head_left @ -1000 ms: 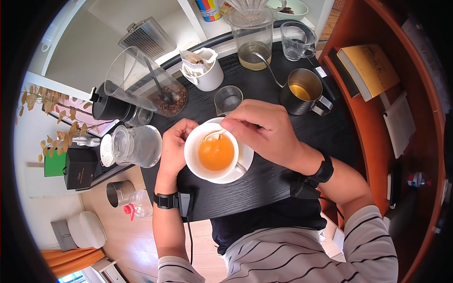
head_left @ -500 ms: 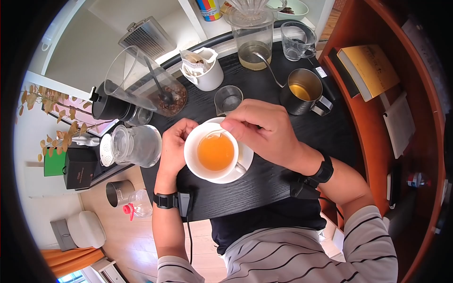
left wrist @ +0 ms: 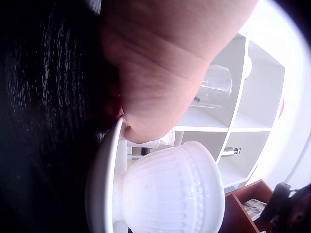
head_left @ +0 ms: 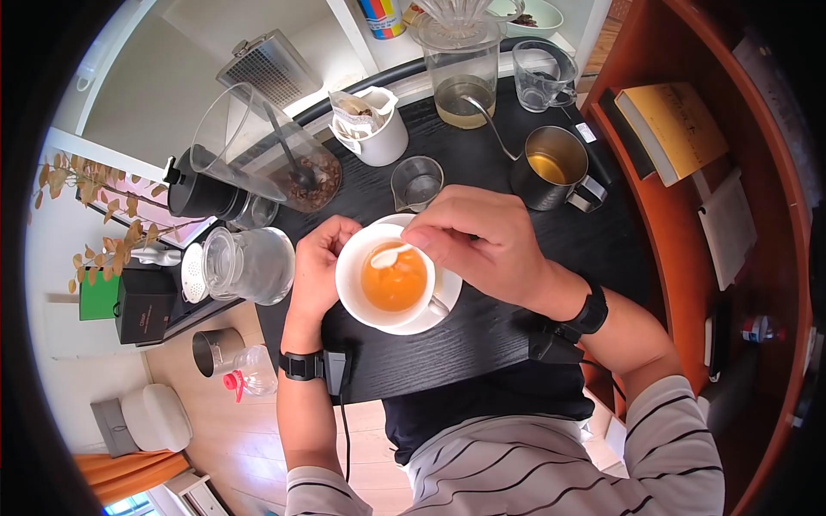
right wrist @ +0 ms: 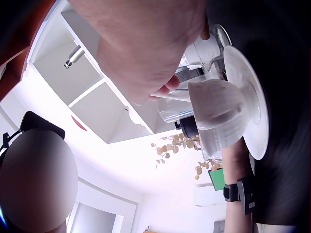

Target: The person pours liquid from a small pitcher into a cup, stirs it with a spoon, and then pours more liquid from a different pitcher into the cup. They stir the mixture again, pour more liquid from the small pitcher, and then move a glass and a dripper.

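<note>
A ribbed white cup of amber liquid stands on a white saucer. My left hand grips the saucer's rim, its thumb over the edge in the left wrist view. Above the cup's far right rim, my right hand pinches the handle of a white spoon. The spoon's bowl shows at the liquid's surface, and its handle slants from the fingers to the cup's mouth in the right wrist view. The cup's own handle points toward the near right.
Just beyond the cup is a small glass pitcher. A metal jug with a thin spout stands right, a glass jar left. Further back are a white mug, a glass server and a container of beans.
The spoon's bowl has come further into view, shifting left and toward me across the liquid. My right hand has tilted slightly; my left hand, cup and saucer have stayed in place.
</note>
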`<state>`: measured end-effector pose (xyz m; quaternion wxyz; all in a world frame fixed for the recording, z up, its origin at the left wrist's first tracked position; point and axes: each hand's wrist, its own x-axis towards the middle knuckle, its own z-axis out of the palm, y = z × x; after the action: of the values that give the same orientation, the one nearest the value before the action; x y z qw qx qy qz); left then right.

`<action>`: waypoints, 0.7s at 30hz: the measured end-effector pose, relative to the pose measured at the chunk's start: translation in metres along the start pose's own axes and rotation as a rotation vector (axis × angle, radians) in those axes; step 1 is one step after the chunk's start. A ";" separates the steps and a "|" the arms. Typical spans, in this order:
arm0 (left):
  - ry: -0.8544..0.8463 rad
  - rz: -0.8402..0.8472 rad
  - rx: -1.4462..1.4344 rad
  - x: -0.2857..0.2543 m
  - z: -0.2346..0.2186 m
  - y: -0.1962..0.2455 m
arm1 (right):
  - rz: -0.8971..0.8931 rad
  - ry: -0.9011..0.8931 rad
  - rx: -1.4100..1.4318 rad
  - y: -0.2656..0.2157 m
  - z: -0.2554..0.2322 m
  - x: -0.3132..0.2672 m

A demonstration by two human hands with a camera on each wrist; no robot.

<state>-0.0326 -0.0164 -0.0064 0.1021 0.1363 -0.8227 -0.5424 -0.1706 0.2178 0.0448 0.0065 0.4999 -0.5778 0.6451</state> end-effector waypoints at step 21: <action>0.003 0.002 -0.028 0.000 0.001 -0.001 | 0.029 -0.057 0.019 0.001 -0.003 -0.001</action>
<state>-0.0328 -0.0161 -0.0076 0.1058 0.1349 -0.8150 -0.5535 -0.1722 0.2201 0.0441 -0.0239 0.5098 -0.5787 0.6362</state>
